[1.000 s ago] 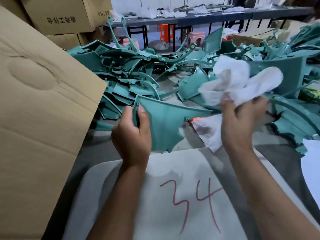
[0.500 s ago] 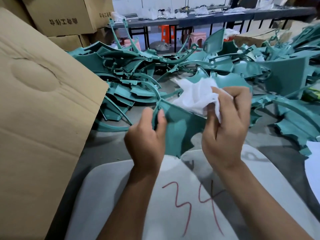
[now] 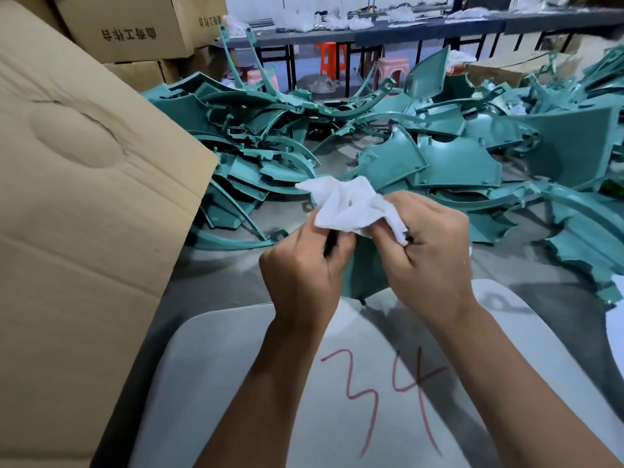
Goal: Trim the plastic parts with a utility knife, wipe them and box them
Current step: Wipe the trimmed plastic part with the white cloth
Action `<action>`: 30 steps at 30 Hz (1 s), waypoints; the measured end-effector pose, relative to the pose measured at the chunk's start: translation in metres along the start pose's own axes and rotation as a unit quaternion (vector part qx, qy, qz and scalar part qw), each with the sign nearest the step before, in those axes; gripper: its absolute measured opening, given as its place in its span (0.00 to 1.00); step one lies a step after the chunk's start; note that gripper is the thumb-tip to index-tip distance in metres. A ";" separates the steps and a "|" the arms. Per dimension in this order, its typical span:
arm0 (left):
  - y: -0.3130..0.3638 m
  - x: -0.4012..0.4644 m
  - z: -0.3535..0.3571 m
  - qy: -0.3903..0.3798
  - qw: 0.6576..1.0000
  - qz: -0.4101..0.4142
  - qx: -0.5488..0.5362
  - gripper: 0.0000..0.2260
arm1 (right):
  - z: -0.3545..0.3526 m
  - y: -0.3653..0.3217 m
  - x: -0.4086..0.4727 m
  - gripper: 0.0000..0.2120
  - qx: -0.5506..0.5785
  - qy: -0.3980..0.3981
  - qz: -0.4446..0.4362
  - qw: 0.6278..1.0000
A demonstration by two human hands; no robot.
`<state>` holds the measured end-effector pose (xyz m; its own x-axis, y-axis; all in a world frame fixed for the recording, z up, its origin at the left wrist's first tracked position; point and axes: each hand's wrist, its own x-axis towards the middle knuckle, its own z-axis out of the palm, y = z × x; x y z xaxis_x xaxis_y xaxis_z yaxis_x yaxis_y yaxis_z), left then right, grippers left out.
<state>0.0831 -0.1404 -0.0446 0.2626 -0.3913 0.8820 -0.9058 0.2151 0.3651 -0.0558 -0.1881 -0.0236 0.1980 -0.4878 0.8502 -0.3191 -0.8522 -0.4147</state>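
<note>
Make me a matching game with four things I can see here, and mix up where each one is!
Things:
1. white crumpled cloth
2. teal plastic part
3. big brown cardboard flap
4. red "34" writing

Places:
A. on the grey board near the arms
B. at the left side of the view
C. gripped by the right hand
D. held by the left hand

Pairs: 1-C, 2-D, 3-B, 4-A

Teal plastic parts (image 3: 456, 167), white cloth (image 3: 351, 207), brown cardboard box (image 3: 84, 231).
</note>
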 end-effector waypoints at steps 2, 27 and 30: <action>0.000 0.000 -0.002 0.002 0.999 0.010 -0.030 0.17 | -0.002 0.002 0.000 0.13 -0.017 0.002 -0.007 1.000; -0.050 0.023 -0.027 -0.098 0.942 -0.225 -0.229 0.20 | -0.034 0.058 0.003 0.21 0.058 0.282 0.355 0.889; -0.047 0.023 -0.032 -0.108 0.984 -0.060 -0.125 0.19 | -0.036 0.068 0.003 0.18 0.060 0.329 0.425 0.841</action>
<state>0.1427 -0.1308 -0.0324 0.2611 -0.6020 0.7546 -0.7554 0.3592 0.5480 -0.1105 -0.2409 -0.0375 -0.6219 -0.7544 0.2098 0.0171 -0.2810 -0.9596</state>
